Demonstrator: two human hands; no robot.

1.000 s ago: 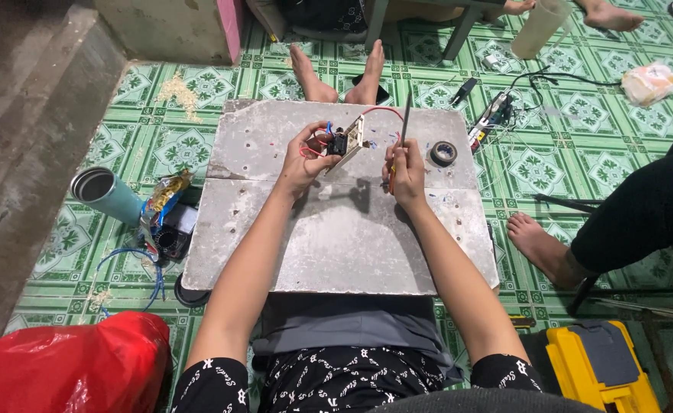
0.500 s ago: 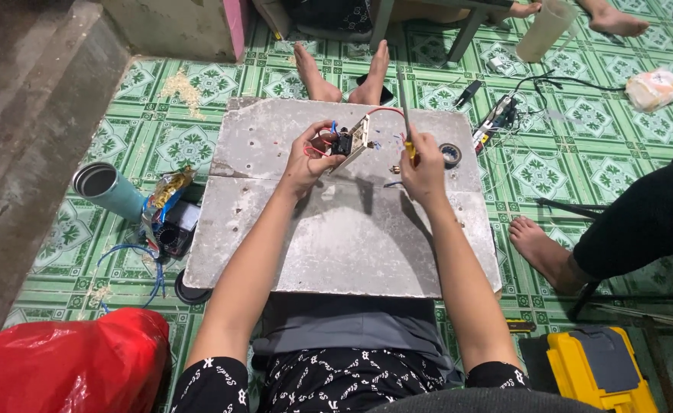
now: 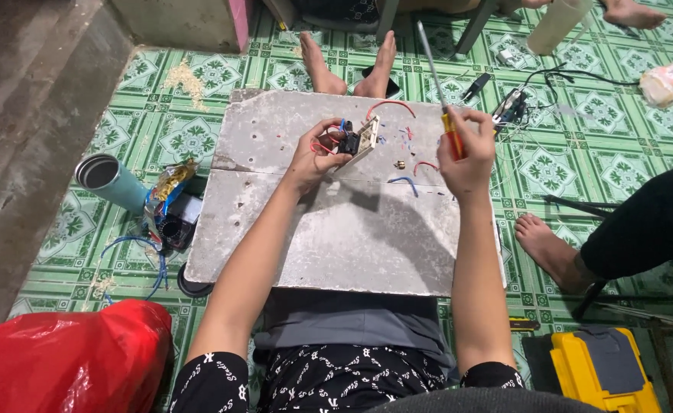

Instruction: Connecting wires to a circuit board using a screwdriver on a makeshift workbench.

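My left hand (image 3: 315,155) grips a cream switch plate (image 3: 361,141) with a black part and red and blue wires on its back, held just above the grey board (image 3: 351,229). My right hand (image 3: 466,157) is closed around the red and yellow handle of a screwdriver (image 3: 437,80), whose metal shaft points up and away from me. The two hands are about a hand's width apart. Loose bits of red and blue wire (image 3: 405,181) lie on the board between them.
Someone's bare feet (image 3: 348,61) rest at the board's far edge, and another person's foot and dark trouser leg (image 3: 604,237) are at the right. A teal cup (image 3: 107,180), a red bag (image 3: 61,359), a yellow toolbox (image 3: 604,367) and cables (image 3: 512,103) lie around on green tiles.
My right hand has risen from the board and shifted right, now holding the screwdriver upright. My left hand keeps the switch plate in much the same place.
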